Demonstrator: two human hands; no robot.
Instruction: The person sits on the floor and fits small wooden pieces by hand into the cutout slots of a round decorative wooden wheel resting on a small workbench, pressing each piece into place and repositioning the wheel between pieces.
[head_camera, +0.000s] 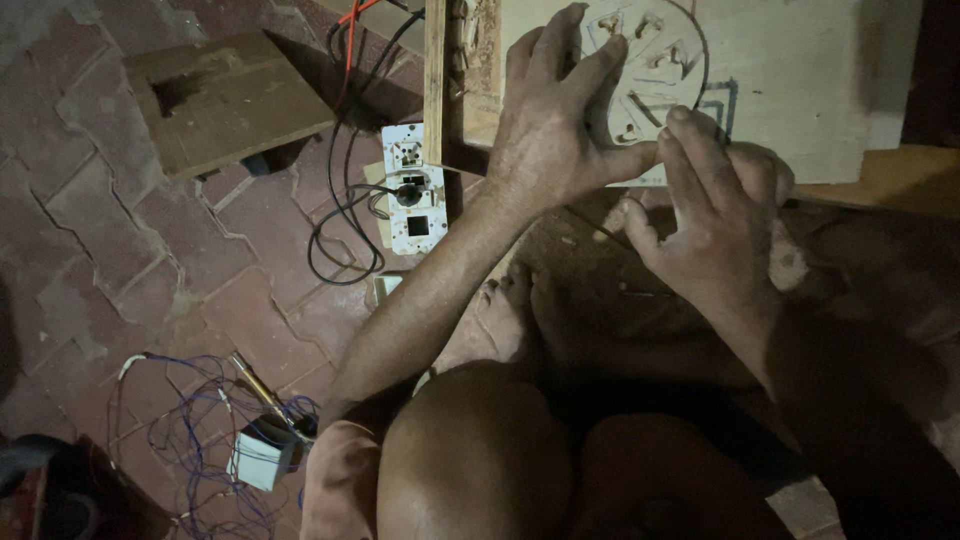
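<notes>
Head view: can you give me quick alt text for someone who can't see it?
Left hand lies flat on a pale wood panel with a pencilled, carved circle; right hand pinches at the panel's lower edge. A white socket board with black cable lies left on the brick floor.

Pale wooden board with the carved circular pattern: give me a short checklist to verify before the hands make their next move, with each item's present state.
1. Left hand flat on the pale wooden board with carved circular pattern: ok.
2. Right hand at the board's lower edge: ok.
3. Tool in the right hand: cannot tell.
4. Black cable and white socket plate apart from both hands: ok.
5. Bare foot apart from the board: ok.
6. Lighting on the carving: not ok, dim.
</notes>
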